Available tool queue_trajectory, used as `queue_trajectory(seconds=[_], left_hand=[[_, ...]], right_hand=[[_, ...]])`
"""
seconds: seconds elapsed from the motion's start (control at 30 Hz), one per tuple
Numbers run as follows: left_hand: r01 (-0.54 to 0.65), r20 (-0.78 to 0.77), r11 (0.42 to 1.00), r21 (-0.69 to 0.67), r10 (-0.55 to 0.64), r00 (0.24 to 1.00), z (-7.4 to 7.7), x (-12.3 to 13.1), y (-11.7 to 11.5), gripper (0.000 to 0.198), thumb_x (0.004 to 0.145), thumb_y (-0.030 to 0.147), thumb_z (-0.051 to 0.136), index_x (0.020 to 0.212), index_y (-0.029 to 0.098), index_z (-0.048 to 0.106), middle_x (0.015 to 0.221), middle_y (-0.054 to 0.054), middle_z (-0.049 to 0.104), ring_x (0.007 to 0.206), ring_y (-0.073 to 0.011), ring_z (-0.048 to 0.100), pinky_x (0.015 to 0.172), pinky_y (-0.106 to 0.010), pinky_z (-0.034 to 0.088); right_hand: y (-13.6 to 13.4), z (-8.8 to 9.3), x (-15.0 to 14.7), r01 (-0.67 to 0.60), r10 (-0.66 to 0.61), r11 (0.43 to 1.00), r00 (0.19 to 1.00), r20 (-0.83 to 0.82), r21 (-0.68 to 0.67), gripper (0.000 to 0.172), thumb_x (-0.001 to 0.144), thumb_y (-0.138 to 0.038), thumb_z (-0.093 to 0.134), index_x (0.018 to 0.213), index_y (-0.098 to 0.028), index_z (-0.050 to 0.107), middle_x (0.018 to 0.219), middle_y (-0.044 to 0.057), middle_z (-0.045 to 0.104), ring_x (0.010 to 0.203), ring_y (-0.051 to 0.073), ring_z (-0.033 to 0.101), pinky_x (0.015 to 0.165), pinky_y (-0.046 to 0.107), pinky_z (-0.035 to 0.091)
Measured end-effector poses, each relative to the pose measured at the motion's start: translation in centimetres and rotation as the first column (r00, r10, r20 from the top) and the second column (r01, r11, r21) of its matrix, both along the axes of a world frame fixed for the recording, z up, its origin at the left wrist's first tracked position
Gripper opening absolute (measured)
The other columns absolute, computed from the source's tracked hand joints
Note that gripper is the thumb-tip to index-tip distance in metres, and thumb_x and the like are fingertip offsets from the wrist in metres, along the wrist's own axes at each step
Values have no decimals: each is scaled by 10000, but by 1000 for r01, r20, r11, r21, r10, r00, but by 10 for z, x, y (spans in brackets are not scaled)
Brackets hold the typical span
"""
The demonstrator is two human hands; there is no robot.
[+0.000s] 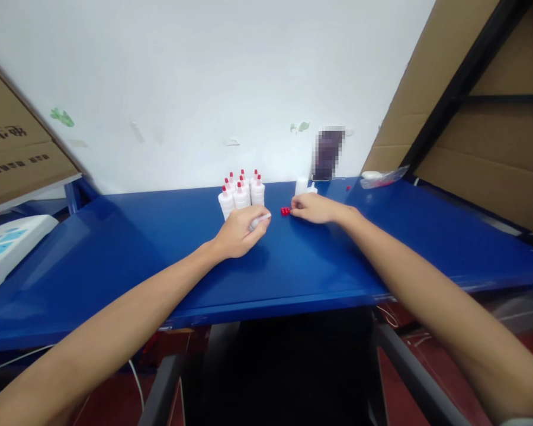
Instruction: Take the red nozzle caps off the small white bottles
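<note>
My left hand (240, 234) is closed around a white squeeze bottle, of which only the pointed white nozzle (261, 221) shows; the fingers hide the rest. The nozzle tilts up to the right and bears no red tip. Just behind that hand stands a group of several upright white bottles (242, 198) with red tip caps. To the right, a small cluster of red caps (285, 211) lies on the table. My right hand (313, 208) reaches to the cluster's right edge, fingertips pinched at a red cap. Behind it are more white bottles (301, 186), partly hidden.
The blue table (270, 278) meets a white wall. A dark, blurred upright object (328, 155) leans there. One loose red cap (348, 187) and a clear plastic bag (384, 177) lie at the back right. A white device with blue panels (15, 242) sits left.
</note>
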State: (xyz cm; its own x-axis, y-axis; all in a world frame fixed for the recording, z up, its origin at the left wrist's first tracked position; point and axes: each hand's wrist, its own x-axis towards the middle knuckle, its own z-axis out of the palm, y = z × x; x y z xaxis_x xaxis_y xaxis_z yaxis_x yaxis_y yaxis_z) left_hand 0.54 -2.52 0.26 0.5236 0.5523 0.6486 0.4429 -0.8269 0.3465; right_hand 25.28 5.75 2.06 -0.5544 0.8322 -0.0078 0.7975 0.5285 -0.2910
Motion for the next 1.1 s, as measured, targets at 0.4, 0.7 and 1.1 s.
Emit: queue_trajectory(seconds=[0.4, 0.7, 1.1], left_hand=[[-117, -122, 986, -122, 102, 987, -3, -1, 4, 256, 1013, 351, 453, 1154, 186, 589, 939, -48, 707, 766, -184, 645, 733, -320, 486], [-126, -116, 968, -215, 103, 988, -4, -3, 6, 465, 1011, 422, 473, 1401, 181, 397, 842, -21, 646, 677, -186, 609, 669, -316, 469], [-140, -163, 947, -289, 96, 982, -1, -3, 6, 299, 1026, 305, 321, 983, 171, 584, 770, -17, 609, 714, -177, 584, 730, -332, 455]], right_hand=[[-22, 21, -14, -105, 42, 985, 920, -390, -140, 336, 962, -423, 513, 737, -196, 615, 638, 1, 528, 617, 147, 470, 640, 313, 378], [-40, 6, -46, -292, 142, 945, 769, -623, -145, 258, 876, -364, 557, 686, -195, 596, 599, -38, 476, 566, 113, 404, 567, 290, 302], [23, -5, 39, 620, -247, 707, 667, -703, 340, 200, 798, -264, 525, 603, -239, 485, 635, 35, 560, 651, 197, 481, 645, 340, 372]])
